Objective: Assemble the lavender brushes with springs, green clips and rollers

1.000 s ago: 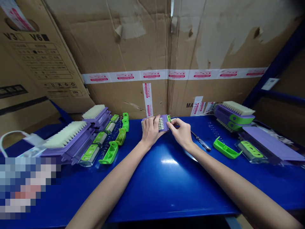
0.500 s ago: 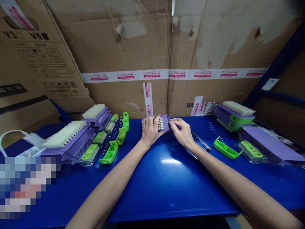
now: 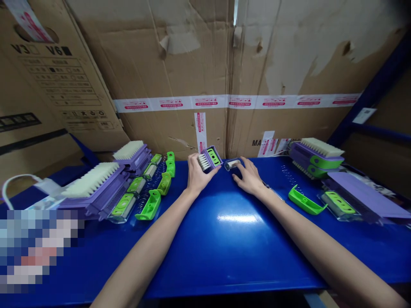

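the left hand (image 3: 197,177) is closed around a small purple brush (image 3: 208,159), with the thumb along its low side and the other fingers behind it. the brush is up near the back of the blue table (image 3: 237,244), just about in the middle, and it is tilted. its white bristles (image 3: 203,162) point to the left hand's side, and a bright green piece (image 3: 213,156) with holes shows in its open end, on the side near the right hand (image 3: 249,176). the right hand is open, with its fingers bent a bit and the thumb apart from them. its fingers reach over a little see-through case (image 3: 232,164) that lies close to the brush but apart from it. a fingertip seems to touch the case, but i cannot tell how hard. part of a thin tool (image 3: 275,192) peeks out from behind the right wrist. on the left side of the table, there are big purple brushes (image 3: 96,184) with white bristles on top. next to them is a row of green-topped cases (image 3: 123,205), then some thin springs (image 3: 150,182), then a row of green caps (image 3: 150,206). on the right side, one more green cap (image 3: 307,202) lies near a green-topped case (image 3: 341,203) and a flat purple part (image 3: 369,194). behind those are two purple brushes (image 3: 316,156), one on top of the other. big brown cardboard (image 3: 173,72) stands behind the table, with white and red tape (image 3: 186,102) going across it.
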